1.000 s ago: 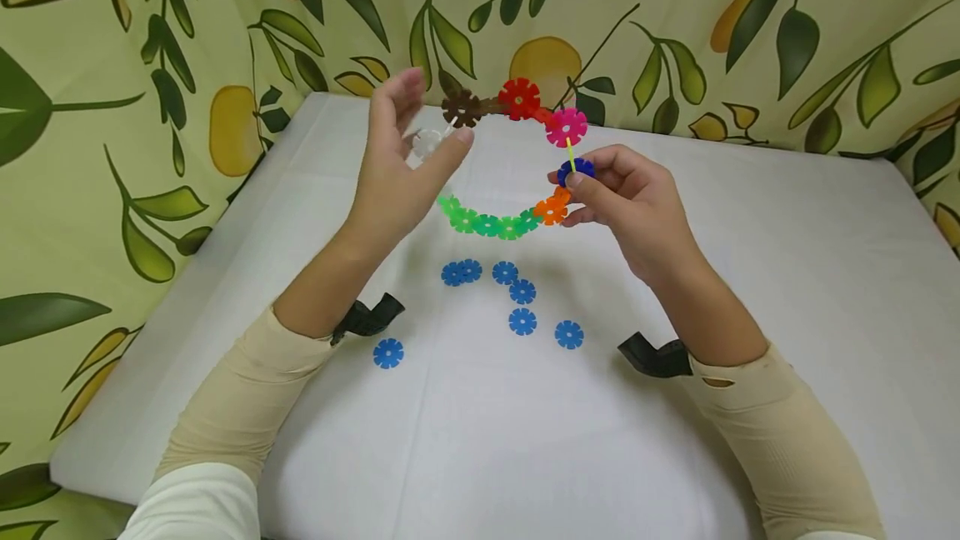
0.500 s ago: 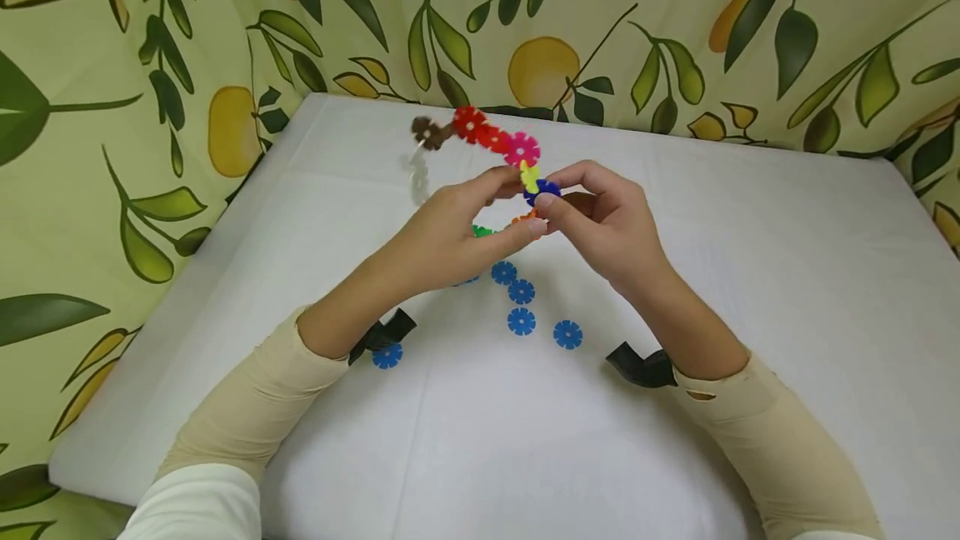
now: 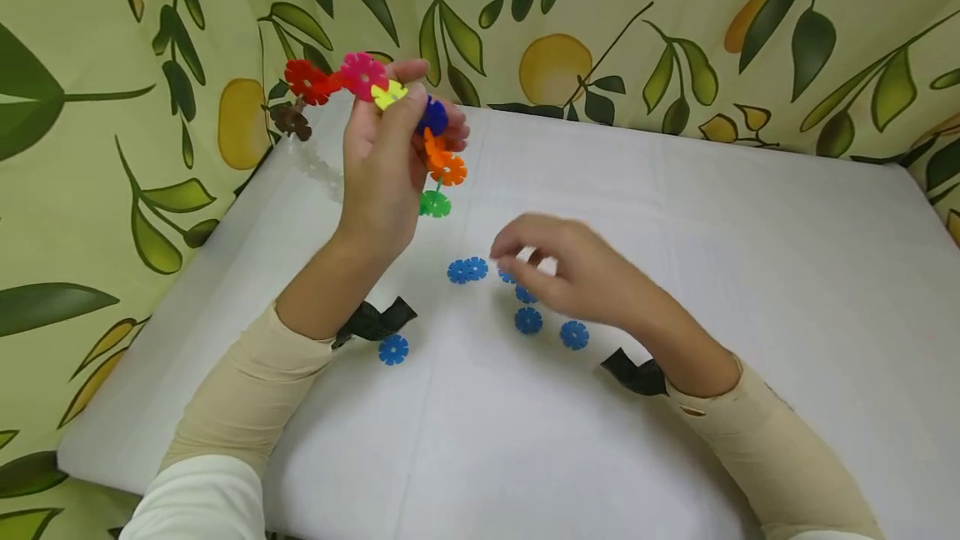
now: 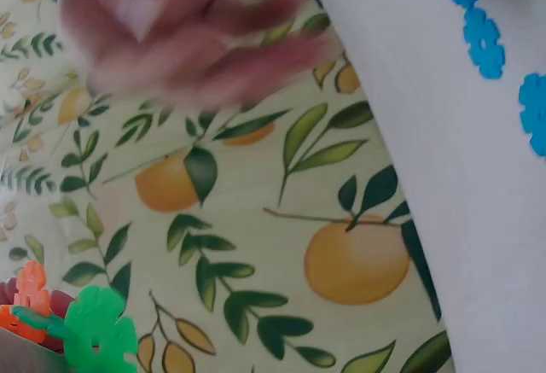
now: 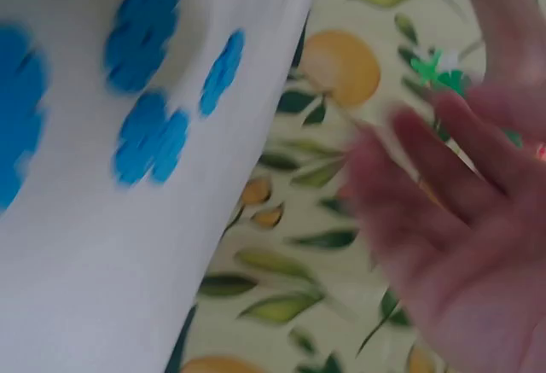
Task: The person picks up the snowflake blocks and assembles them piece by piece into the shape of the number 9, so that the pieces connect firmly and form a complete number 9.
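My left hand [image 3: 378, 177] holds up a linked chain of plastic snowflake discs, with the thumb on a yellow disc [image 3: 387, 96]. A pink disc [image 3: 363, 77], a red disc [image 3: 306, 82], a brown disc [image 3: 291, 120] and clear discs [image 3: 318, 169] trail off to its left. Dark blue [image 3: 433, 117], orange [image 3: 447, 169] and green discs [image 3: 436, 204] show at its right. The palm hides part of the chain. Low over the table, my right hand [image 3: 581, 277] has loosely bent fingers and holds nothing. Loose blue discs [image 3: 528, 321] lie beneath and beside it.
Two blue discs [image 3: 467, 270] lie touching near the middle of the white-covered table [image 3: 750, 290]. Single ones lie closer, a right one [image 3: 574, 335] and a left one [image 3: 393, 350] near the left wrist's black strap [image 3: 378, 321]. Patterned cloth [image 3: 555, 65] hangs behind.
The chain has gone over to my left hand, which has lifted it up and left. My right hand has let go of the dark blue disc and come down toward the loose blue discs.
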`<state>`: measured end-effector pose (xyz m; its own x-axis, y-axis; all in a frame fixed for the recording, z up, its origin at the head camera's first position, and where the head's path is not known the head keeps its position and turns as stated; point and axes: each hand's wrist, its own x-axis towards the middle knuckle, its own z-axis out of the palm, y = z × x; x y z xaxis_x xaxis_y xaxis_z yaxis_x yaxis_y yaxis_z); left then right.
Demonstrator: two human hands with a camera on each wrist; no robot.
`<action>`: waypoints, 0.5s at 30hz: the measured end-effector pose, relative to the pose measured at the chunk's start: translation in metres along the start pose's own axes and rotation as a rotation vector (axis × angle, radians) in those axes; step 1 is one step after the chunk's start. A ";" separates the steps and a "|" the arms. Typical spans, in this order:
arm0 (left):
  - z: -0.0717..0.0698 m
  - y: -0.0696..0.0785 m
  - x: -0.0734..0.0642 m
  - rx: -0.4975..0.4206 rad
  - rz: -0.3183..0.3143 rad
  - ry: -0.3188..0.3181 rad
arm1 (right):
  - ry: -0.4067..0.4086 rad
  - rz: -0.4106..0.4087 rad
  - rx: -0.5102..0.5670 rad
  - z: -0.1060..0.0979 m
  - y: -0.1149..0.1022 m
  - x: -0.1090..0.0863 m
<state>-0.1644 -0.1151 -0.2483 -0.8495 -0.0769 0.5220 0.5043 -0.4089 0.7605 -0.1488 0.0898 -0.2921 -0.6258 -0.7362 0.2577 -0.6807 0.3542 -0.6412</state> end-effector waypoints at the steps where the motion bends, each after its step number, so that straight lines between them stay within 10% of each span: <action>1: -0.001 0.002 0.002 -0.012 0.010 0.015 | -0.128 -0.014 -0.108 0.006 -0.004 0.000; 6: -0.003 0.006 0.004 -0.033 0.037 0.050 | -0.539 -0.123 -0.485 0.057 -0.026 0.008; 10: -0.002 0.007 0.002 -0.003 0.015 0.032 | -0.640 -0.169 -0.599 0.084 -0.031 0.016; 15: -0.002 0.007 0.002 0.011 -0.006 -0.004 | -0.658 -0.037 -0.580 0.072 -0.009 0.023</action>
<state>-0.1632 -0.1202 -0.2425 -0.8521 -0.0703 0.5187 0.5005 -0.3995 0.7680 -0.1296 0.0279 -0.3325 -0.3744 -0.8729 -0.3127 -0.8945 0.4289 -0.1262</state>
